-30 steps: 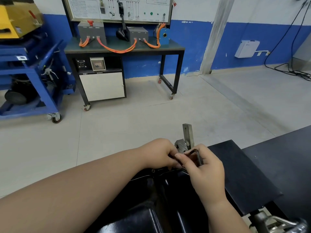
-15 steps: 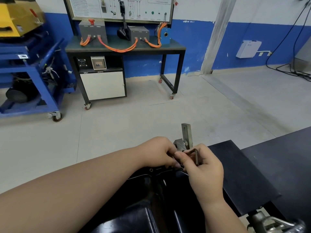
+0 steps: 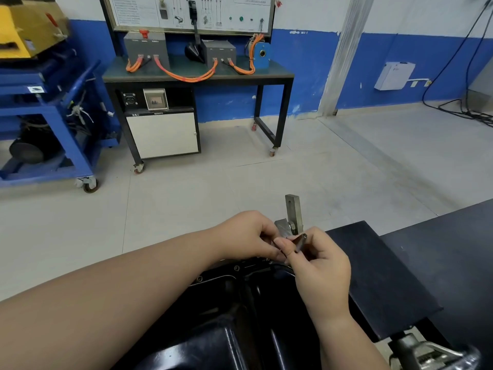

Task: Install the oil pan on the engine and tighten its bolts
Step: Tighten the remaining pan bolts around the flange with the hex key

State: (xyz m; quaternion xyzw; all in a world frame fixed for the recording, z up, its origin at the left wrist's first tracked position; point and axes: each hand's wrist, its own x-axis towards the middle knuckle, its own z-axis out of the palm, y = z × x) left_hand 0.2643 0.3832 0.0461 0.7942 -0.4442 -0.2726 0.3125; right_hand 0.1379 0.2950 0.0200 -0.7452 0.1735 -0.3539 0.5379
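Hex key [image 3: 301, 241] turned in right hand [image 3: 320, 265], left hand [image 3: 248, 236] touching, oil pan [image 3: 226, 303] below

The room is evenly bright, with soft shadows. The black oil pan [image 3: 240, 316] shows white glare streaks. Wide-angle distortion bends lines near the frame edges; the nearest forearm is slightly blurred.

Far rim of the oil pan [image 3: 226, 316]: congested. The left hand [image 3: 248, 236] and right hand [image 3: 320, 271] meet there with fingers curled, the right gripping a dark tool [image 3: 300, 241]. An upright metal bracket [image 3: 293, 209] stands just behind them and closes off approach from the far side. A black shelf [image 3: 378, 276] lies just beside the right hand and blocks that flank. The left forearm [image 3: 106, 303] crosses above the pan's left part. Beyond the rim, bare floor [image 3: 213, 196] is open. Clearance between tool and bracket appears slight, though the view there is poor.
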